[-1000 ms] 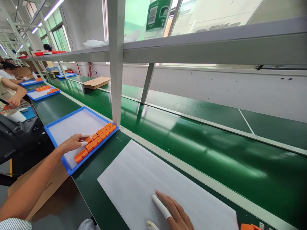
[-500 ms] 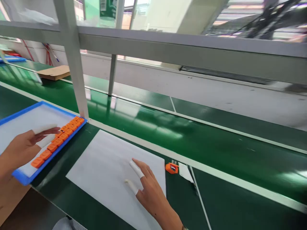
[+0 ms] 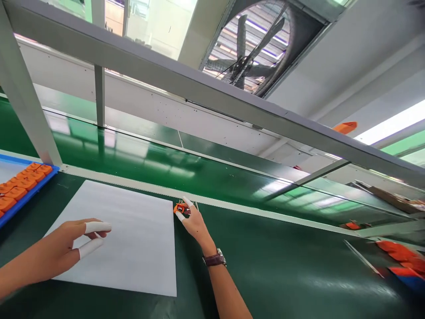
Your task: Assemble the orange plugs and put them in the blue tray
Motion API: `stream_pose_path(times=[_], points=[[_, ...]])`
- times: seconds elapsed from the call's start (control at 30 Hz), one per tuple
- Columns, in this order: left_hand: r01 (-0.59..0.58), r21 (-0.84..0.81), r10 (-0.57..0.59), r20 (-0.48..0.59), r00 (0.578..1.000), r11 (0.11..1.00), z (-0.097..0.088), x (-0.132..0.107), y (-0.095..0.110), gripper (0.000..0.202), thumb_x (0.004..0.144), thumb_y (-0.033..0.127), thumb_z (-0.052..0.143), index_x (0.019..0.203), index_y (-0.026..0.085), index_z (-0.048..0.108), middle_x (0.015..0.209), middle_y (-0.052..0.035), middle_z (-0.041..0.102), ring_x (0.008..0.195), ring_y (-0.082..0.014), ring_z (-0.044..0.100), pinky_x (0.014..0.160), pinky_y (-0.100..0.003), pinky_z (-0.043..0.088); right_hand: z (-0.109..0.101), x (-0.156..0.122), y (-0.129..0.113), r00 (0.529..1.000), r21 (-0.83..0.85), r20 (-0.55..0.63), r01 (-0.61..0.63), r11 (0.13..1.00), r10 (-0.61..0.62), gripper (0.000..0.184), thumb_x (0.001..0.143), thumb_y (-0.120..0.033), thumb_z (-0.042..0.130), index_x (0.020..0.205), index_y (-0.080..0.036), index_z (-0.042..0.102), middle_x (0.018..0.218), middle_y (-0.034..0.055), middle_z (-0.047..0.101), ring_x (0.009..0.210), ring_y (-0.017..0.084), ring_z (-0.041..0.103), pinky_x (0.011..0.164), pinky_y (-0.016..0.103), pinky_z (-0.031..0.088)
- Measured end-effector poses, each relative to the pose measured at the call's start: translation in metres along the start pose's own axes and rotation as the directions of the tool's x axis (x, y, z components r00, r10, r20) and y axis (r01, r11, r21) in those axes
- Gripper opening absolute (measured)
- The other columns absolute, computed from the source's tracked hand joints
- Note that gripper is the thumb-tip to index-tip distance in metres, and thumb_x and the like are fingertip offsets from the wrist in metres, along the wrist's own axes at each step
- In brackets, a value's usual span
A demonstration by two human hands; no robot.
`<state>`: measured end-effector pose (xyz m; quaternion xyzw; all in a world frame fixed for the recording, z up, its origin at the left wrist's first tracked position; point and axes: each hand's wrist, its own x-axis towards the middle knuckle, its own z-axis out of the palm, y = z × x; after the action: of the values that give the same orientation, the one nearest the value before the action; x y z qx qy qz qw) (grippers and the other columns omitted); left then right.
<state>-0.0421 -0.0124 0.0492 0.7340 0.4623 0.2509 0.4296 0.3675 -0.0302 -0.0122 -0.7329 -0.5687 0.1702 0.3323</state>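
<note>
My right hand [image 3: 192, 220], with white finger cots and a wristwatch, reaches forward and pinches a small orange part [image 3: 179, 207] lying just right of the white sheet [image 3: 122, 235] on the green bench. Over the sheet's left edge hovers my left hand [image 3: 71, 241], empty, its cot-covered thumb and forefinger a little apart. A blue tray [image 3: 36, 186] holding rows of orange parts [image 3: 16, 186] sits at the far left, partly out of view.
A grey frame post [image 3: 29, 119] stands beside the tray and a grey beam [image 3: 186, 84] crosses overhead. A green conveyor belt [image 3: 149, 164] runs behind the bench. More orange parts [image 3: 401, 254] lie at the far right. A large fan [image 3: 252, 44] sits high behind.
The view has swung right and up. My right hand left the white sheet and reached forward to the orange part. My left hand came off the tray to the sheet's left edge.
</note>
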Motion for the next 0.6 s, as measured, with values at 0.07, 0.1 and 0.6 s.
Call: stream_pose_path(times=[0.07, 0.1, 0.6], points=[[0.002, -0.001, -0.002, 0.226, 0.974, 1.000, 0.014, 0.009, 0.002, 0.035, 0.088, 0.044, 0.064, 0.121, 0.037, 0.070, 0.119, -0.0015, 0.073, 0.103, -0.0259, 0.070, 0.066, -0.024, 0.058, 0.008, -0.005, -0.014, 1.000, 0.024, -0.005, 0.029, 0.999, -0.029, 0.059, 0.084, -0.029, 0.064, 0.139, -0.016, 0.050, 0.114, 0.0107, 0.067, 0.098, 0.024, 0.066, 0.097, 0.046, 0.053], [0.019, -0.039, -0.007, 0.291, 0.957, 0.999, 0.022, 0.013, 0.002, 0.038, 0.091, 0.043, 0.060, 0.128, 0.037, 0.065, 0.126, -0.0020, 0.070, 0.109, -0.0257, 0.068, 0.077, -0.027, 0.059, 0.013, -0.010, -0.024, 0.998, 0.046, -0.007, 0.058, 0.997, -0.057, 0.059, 0.084, -0.029, 0.065, 0.140, -0.018, 0.050, 0.114, 0.0095, 0.067, 0.098, 0.023, 0.066, 0.097, 0.046, 0.052], [-0.012, -0.491, 0.063, 0.088, 0.994, 0.871, 0.068, 0.038, -0.005, 0.031, 0.091, 0.027, 0.062, 0.121, 0.022, 0.068, 0.122, -0.0095, 0.067, 0.106, -0.0245, 0.066, 0.092, -0.037, 0.055, 0.078, -0.059, -0.110, 0.882, 0.642, 0.234, 0.176, 0.747, -0.409, 0.034, 0.091, -0.024, 0.065, 0.122, -0.034, 0.063, 0.114, 0.0035, 0.065, 0.099, 0.020, 0.062, 0.091, 0.042, 0.055]])
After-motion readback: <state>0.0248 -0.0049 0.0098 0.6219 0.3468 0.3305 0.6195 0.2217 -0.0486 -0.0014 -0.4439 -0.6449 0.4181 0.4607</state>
